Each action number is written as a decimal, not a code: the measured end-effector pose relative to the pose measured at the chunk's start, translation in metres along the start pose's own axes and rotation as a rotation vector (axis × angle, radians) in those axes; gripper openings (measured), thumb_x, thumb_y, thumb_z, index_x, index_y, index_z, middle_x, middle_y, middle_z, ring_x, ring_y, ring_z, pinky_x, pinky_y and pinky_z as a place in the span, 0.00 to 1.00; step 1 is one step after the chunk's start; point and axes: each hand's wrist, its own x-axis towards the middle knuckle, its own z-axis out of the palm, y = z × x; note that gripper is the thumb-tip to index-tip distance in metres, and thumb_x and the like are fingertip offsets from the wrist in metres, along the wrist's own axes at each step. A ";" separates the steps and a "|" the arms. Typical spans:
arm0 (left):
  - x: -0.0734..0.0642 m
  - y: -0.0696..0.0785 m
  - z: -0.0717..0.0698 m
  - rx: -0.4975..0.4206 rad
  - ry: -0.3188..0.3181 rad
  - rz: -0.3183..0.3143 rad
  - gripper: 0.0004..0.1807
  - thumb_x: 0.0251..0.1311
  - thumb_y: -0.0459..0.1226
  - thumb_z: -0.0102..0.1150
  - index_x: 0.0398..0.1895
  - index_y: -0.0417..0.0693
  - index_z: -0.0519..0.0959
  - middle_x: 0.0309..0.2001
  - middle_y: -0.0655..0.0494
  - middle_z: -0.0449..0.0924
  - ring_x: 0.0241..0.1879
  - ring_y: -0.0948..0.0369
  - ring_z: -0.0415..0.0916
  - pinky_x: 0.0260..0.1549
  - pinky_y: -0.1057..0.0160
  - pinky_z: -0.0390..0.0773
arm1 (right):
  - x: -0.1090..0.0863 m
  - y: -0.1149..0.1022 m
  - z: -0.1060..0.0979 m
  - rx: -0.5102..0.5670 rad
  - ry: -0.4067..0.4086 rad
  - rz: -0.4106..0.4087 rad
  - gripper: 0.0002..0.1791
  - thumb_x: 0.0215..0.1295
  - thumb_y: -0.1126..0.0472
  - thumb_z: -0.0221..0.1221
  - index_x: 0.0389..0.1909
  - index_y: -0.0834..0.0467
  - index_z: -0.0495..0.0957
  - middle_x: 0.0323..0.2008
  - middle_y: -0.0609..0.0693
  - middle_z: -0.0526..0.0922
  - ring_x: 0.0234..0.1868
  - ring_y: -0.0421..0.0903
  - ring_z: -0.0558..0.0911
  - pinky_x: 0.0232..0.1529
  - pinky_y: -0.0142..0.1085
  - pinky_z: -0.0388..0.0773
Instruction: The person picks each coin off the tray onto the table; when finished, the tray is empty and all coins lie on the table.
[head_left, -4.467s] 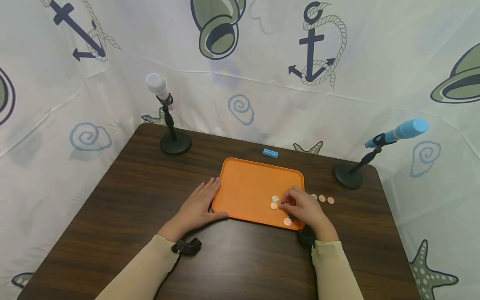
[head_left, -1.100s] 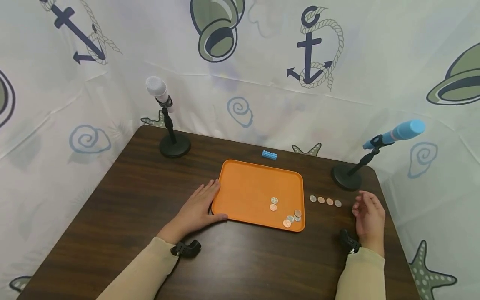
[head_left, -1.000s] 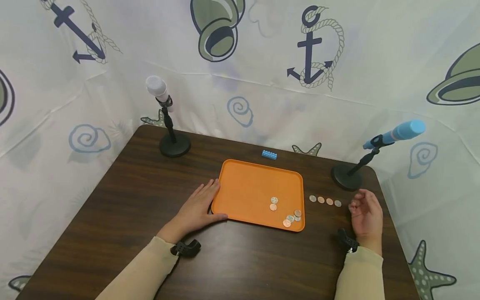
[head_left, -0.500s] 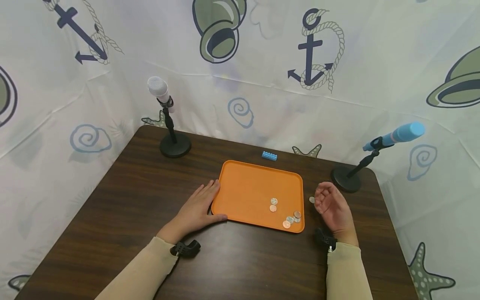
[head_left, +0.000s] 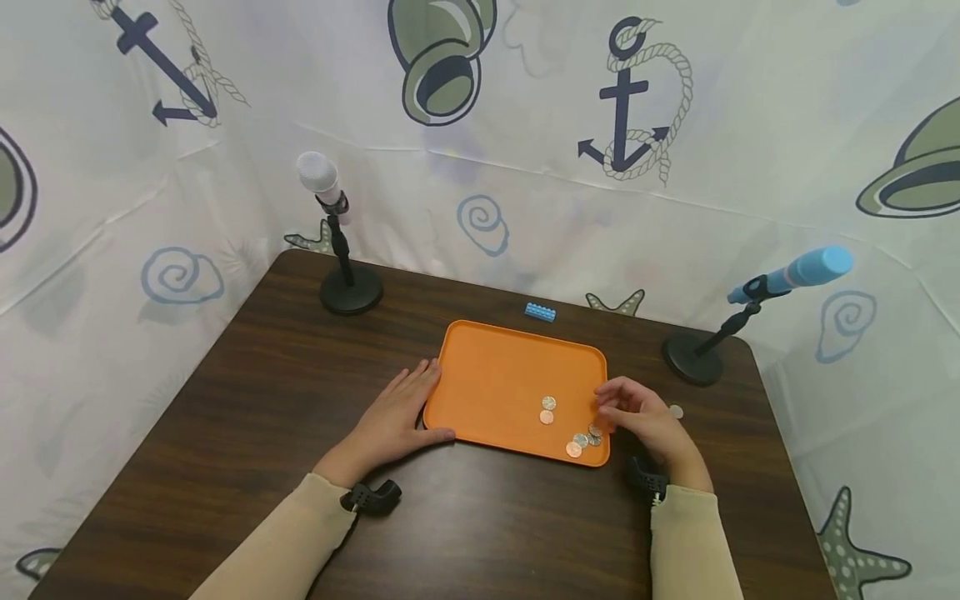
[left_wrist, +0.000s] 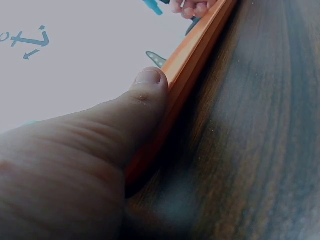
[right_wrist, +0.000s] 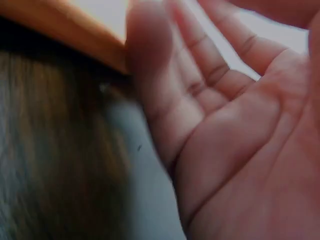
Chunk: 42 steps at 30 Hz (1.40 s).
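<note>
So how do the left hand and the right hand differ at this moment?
The left hand lies with its fingers extended against the left end of the orange tray, while the right hand reaches over the right edge with bent fingers. The left hand is well away from the coins; the right hand is close to several. Both have black devices at the wrist.

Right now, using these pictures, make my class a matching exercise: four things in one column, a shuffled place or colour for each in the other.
Things
1. tray
2. left hand
3. right hand
4. toy brick

Descriptions
A. on the table, beyond the tray's far edge
B. orange, with coins on it
C. at the tray's right edge
D. at the tray's left edge

Pairs: 1-B, 2-D, 3-C, 4-A
</note>
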 end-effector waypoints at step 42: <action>-0.003 -0.001 -0.002 0.019 -0.005 0.013 0.65 0.65 0.73 0.63 0.91 0.48 0.46 0.91 0.52 0.45 0.90 0.54 0.42 0.90 0.46 0.43 | 0.004 -0.034 0.021 -0.479 0.123 0.142 0.08 0.75 0.60 0.70 0.50 0.55 0.84 0.42 0.52 0.86 0.39 0.49 0.79 0.39 0.31 0.83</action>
